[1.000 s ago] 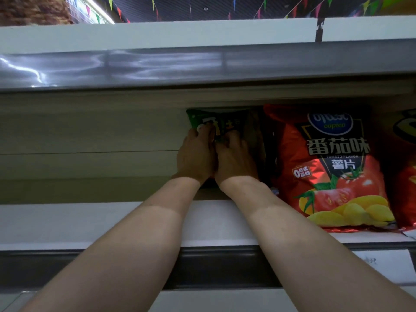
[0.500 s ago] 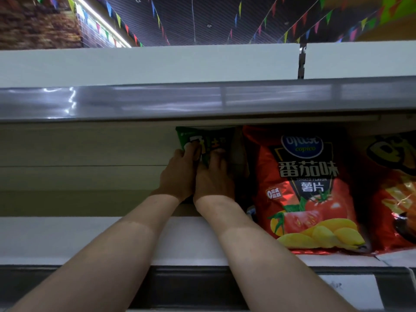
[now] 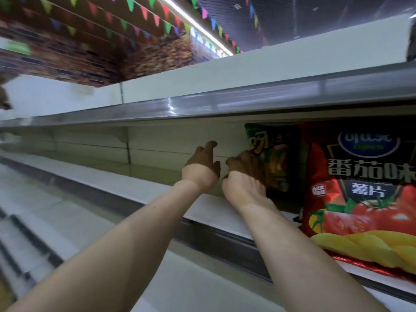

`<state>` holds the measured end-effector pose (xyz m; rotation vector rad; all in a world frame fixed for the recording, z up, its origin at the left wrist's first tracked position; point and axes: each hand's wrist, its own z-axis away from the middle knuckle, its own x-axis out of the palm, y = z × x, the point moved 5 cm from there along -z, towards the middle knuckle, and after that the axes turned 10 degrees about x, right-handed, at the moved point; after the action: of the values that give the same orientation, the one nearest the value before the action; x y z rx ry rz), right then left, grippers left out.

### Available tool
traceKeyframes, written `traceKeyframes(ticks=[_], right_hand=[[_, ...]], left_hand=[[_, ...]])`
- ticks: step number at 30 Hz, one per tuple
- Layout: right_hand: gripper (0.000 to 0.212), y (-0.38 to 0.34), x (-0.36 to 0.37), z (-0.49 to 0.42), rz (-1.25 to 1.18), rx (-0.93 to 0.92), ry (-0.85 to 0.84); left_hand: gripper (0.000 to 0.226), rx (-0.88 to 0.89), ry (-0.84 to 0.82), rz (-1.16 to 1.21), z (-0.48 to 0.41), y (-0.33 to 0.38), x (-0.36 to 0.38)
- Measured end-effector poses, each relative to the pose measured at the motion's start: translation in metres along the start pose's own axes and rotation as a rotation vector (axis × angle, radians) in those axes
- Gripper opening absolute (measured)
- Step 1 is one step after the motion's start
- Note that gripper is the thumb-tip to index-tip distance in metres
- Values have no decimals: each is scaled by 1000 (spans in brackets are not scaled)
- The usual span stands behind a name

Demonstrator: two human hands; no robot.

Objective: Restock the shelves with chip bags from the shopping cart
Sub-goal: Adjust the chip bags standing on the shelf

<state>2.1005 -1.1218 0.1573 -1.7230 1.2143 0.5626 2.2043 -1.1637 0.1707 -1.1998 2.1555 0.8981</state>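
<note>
Both my arms reach up into the shelf (image 3: 144,176), under the grey rail of the upper shelf (image 3: 225,104). My left hand (image 3: 201,170) hangs in the air above the shelf board with its fingers loosely spread and a little bent; it holds nothing and stands clear of the bags, just left of my other hand. My right hand (image 3: 245,176) lies against the left edge of the green chip bag (image 3: 275,158), fingers laid up along the bag's side and the thumb sticking out to the left. The hand is in shadow, so I cannot tell whether those fingers grip the bag or only press on it. The green chip bag stands upright, well back from the shelf's front edge, close against the red tomato chip bag (image 3: 360,188) on its right. That red bag stands nearer the front edge of the shelf and partly covers the green one's right side. To the left of my hands the shelf board runs on bare towards the far end. Above the upper shelf, strings of coloured flags (image 3: 155,12) hang beside a long light strip (image 3: 198,25).
</note>
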Motion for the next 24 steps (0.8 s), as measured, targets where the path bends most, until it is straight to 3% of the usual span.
traceKeyframes(ticks=[9, 24], right_hand=[[32, -65, 0, 40, -46, -428, -60], [32, -193, 50, 256, -191, -904, -366]], left_hand=[[38, -306, 142, -246, 78, -43, -76], [27, -730, 166, -590, 318, -95, -227]])
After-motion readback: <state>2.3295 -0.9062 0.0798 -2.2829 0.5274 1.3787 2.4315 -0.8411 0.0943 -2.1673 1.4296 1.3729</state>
